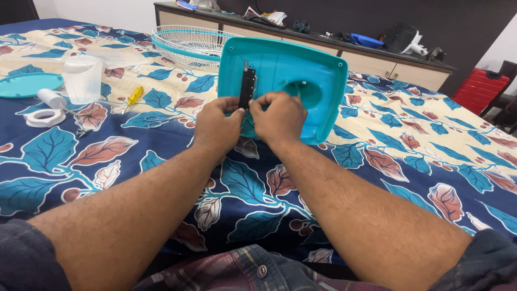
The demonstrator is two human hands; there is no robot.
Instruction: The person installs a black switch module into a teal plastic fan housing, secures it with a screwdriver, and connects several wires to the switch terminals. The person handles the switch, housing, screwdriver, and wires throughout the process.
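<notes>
**Grip on the black part, fan base tilted up**

Fingers of your left hand (217, 125) and right hand (280, 118) are pinched nearly closed on the lower end of a narrow black strip (247, 88), which stands upright against the underside of the teal fan base (301, 81). The base leans on its edge on the bed, its hollow side facing you.

The base looks lightly propped, so a hard push on the strip could tip it away from you. The strip is thin, and I'd judge a slip of either thumb could let it drop into the hollow of the base. Anything small falling free would be hard to spot on the busy leaf-print bedsheet (377, 161).

Left of the base lie a yellow screwdriver (133, 97), a clear plastic cup (82, 78), a white tape roll (44, 117) and a teal disc (27, 84) (none within easy reach of your fingers). Behind the base rests a white wire fan guard (183, 43). Beyond it runs a long cluttered cabinet (366, 56) against a dark wall, with a red chair (487, 86) at the far right of the base.
</notes>
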